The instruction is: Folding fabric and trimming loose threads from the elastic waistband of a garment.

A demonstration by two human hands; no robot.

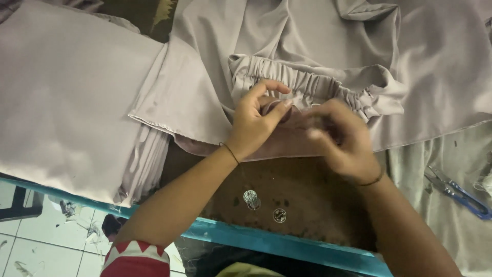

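while two hands (256, 120) (341, 138) pinch one garment (318, 84), two coins (251, 197) lie near.

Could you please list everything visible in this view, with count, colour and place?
garment with elastic waistband: one, pale grey, top centre, under both hands
folded fabric stack: one pile, pale grey, left on the table
table: one, brown top with teal edge, centre
coins: two, silver, on the table below the hands
thread snips: one, blue-handled, right on greenish cloth
tiled floor: white, littered with scraps, lower left
left hand: pinching the waistband edge, thin wristband
right hand: blurred, on the same edge, wristband
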